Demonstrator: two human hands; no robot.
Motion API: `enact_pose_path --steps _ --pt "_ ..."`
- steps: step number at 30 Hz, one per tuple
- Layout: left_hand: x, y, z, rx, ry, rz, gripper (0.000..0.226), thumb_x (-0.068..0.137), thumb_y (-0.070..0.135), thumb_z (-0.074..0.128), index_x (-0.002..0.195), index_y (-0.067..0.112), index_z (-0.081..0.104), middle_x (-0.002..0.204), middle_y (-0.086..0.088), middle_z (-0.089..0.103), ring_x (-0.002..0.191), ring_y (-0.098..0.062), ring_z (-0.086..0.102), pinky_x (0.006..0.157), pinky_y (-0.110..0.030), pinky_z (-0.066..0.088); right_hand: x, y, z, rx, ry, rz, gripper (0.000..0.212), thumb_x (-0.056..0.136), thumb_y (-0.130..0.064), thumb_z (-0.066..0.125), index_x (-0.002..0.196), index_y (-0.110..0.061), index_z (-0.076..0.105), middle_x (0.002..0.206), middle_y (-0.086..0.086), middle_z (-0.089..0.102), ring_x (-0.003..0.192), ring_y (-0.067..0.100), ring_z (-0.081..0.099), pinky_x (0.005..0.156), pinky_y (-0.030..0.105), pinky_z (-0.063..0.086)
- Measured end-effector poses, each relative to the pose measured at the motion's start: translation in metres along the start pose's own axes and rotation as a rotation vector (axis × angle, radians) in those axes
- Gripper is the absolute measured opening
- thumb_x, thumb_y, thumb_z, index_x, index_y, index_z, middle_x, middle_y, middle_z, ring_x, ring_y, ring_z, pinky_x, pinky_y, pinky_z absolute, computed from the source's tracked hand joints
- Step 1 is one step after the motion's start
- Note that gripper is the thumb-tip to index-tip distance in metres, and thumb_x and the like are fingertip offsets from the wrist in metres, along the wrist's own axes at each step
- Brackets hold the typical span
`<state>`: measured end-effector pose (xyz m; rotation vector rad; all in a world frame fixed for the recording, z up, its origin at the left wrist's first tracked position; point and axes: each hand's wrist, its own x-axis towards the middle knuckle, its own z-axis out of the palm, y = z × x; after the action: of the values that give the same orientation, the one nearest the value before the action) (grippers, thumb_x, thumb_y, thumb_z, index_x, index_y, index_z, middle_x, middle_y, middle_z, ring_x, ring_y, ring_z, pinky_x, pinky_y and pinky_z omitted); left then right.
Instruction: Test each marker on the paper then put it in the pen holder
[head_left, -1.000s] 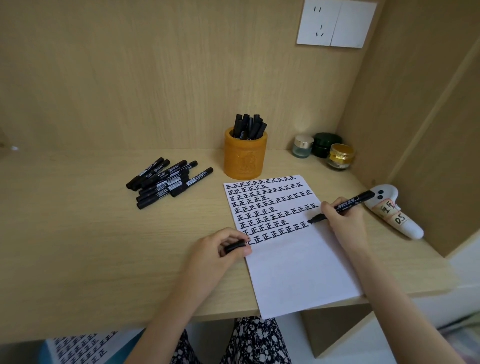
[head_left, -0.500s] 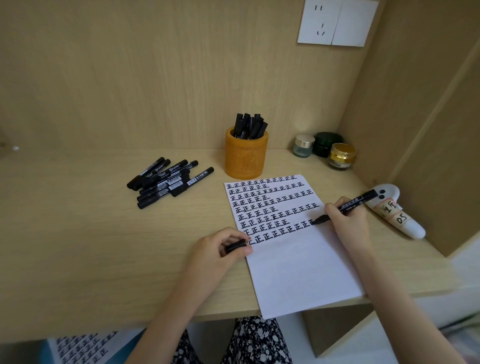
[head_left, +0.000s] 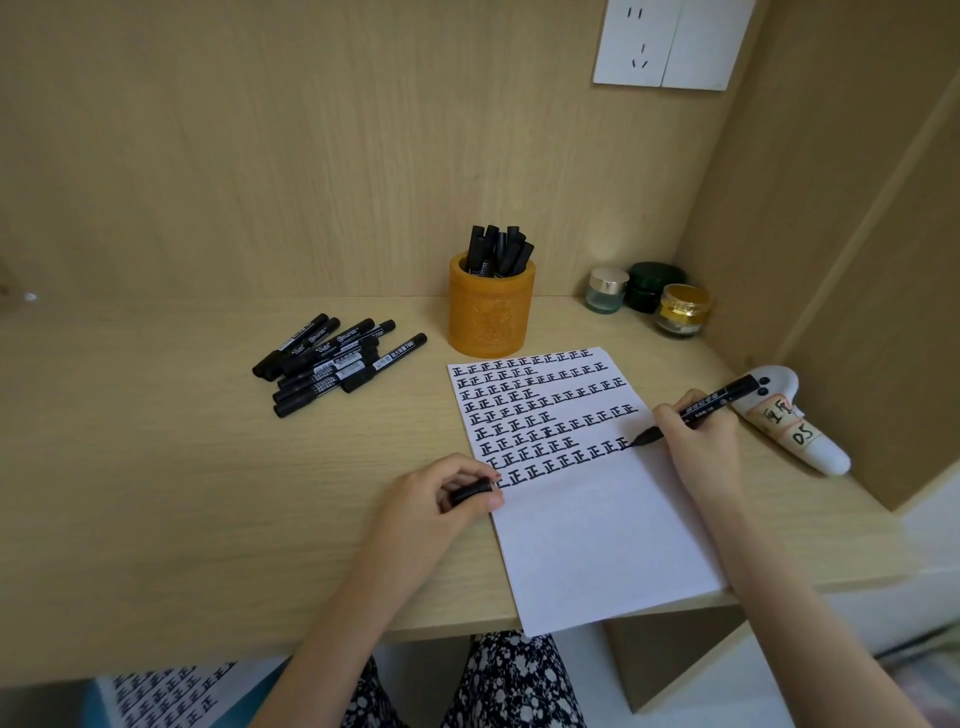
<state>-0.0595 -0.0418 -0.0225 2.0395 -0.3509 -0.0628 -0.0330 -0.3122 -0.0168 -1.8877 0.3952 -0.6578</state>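
While right hand (head_left: 698, 441) grips marker (head_left: 701, 410) – left hand (head_left: 441, 499) pinches cap (head_left: 470, 491).

1. Paper (head_left: 597, 519): white sheet on the wooden desk (head_left: 156, 493), upper half filled with rows of black characters, near edge overhanging the desk front.
2. Right hand (head_left: 698, 441): holds an uncapped black marker (head_left: 696, 413), tip on the paper at the end of a row.
3. Left hand (head_left: 436, 499): pinches a black cap (head_left: 470, 491) at the paper's left edge.
4. Pen holder (head_left: 491, 312): orange, upright behind the paper, containing capped markers.
5. Loose markers (head_left: 337, 364): black pile lying left of the holder.
6. Three small jars (head_left: 649, 301): back right corner.
7. White labelled device (head_left: 795, 421): lying right of the paper.
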Motion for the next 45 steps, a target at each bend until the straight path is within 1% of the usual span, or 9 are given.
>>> enact_pose_path --steps 10,16,20,22,24,28,32,38,45 --pt "0.000 0.001 0.000 -0.002 -0.009 -0.008 0.018 0.078 0.030 0.071 0.095 0.034 0.067 0.092 0.021 0.068 0.083 0.011 0.059 0.071 -0.005 0.043 0.002 0.003 0.000 0.019 0.014 0.007 0.026 0.084 -0.002 0.055 0.063 -0.008 0.041 0.056 0.005 0.037 0.046 0.007 0.033 0.045 0.017 0.028" --pt "0.000 0.002 -0.001 -0.046 0.002 0.007 0.019 0.079 0.030 0.070 0.097 0.033 0.069 0.094 0.020 0.069 0.086 0.009 0.060 0.076 -0.007 0.045 0.000 -0.001 -0.003 0.222 0.048 0.025 0.031 0.088 -0.011 0.062 0.062 -0.014 0.045 0.058 0.003 0.042 0.053 0.013 0.039 0.060 0.027 0.034" --pt "-0.002 0.005 -0.004 -0.177 0.027 0.003 0.022 0.080 0.024 0.069 0.100 0.033 0.069 0.084 0.015 0.072 0.071 -0.001 0.064 0.072 -0.016 0.052 -0.006 -0.015 -0.005 0.329 -0.016 -0.015 0.025 0.086 -0.021 0.070 0.069 -0.013 0.054 0.058 0.004 0.048 0.049 0.006 0.043 0.053 0.014 0.037" --pt "-0.003 0.006 -0.005 -0.220 0.052 0.000 0.023 0.081 0.022 0.068 0.102 0.031 0.070 0.081 0.016 0.072 0.063 0.000 0.061 0.067 -0.014 0.051 -0.010 -0.021 -0.003 0.363 -0.077 0.016 0.024 0.086 -0.027 0.070 0.074 -0.010 0.059 0.059 0.004 0.050 0.051 0.007 0.046 0.053 0.014 0.038" --pt "-0.003 0.007 -0.005 -0.213 0.076 -0.007 0.024 0.082 0.023 0.067 0.104 0.032 0.069 0.086 0.021 0.072 0.067 0.003 0.062 0.066 -0.013 0.050 -0.014 -0.028 0.001 0.429 -0.158 0.075 0.027 0.089 -0.031 0.065 0.082 -0.005 0.063 0.059 0.006 0.053 0.050 0.010 0.047 0.051 0.015 0.039" --pt "-0.003 0.006 -0.006 -0.254 0.058 -0.023 0.029 0.083 0.018 0.066 0.108 0.032 0.066 0.091 0.008 0.072 0.072 0.000 0.063 0.065 -0.015 0.051 -0.027 -0.046 0.015 0.517 -0.290 0.140 0.017 0.089 -0.023 0.065 0.076 -0.014 0.059 0.052 0.004 0.056 0.043 0.014 0.047 0.044 0.017 0.035" --pt "-0.001 0.009 -0.008 -0.308 0.067 -0.046 0.030 0.079 0.013 0.069 0.106 0.024 0.061 0.095 0.005 0.072 0.075 -0.005 0.067 0.066 -0.016 0.052 -0.042 -0.061 0.032 0.509 -0.325 0.156 0.034 0.087 -0.022 0.068 0.060 -0.020 0.047 0.045 -0.001 0.045 0.039 0.012 0.039 0.039 0.016 0.028" --pt "0.000 0.013 -0.012 -0.356 0.106 -0.041 0.019 0.077 0.013 0.072 0.092 0.016 0.061 0.086 0.004 0.073 0.069 -0.006 0.067 0.064 -0.016 0.053 -0.058 -0.068 0.054 0.557 -0.345 0.172 0.040 0.092 -0.005 0.059 0.060 -0.017 0.037 0.042 -0.005 0.032 0.039 0.011 0.029 0.041 0.020 0.025" --pt "0.000 0.011 -0.010 -0.392 0.115 -0.037 0.018 0.077 0.010 0.072 0.091 0.013 0.061 0.085 0.000 0.073 0.068 -0.008 0.067 0.062 -0.016 0.052 -0.071 -0.070 0.067 0.539 -0.398 0.130 0.039 0.091 -0.003 0.059 0.061 -0.014 0.037 0.041 -0.004 0.032 0.037 0.011 0.029 0.040 0.019 0.027"
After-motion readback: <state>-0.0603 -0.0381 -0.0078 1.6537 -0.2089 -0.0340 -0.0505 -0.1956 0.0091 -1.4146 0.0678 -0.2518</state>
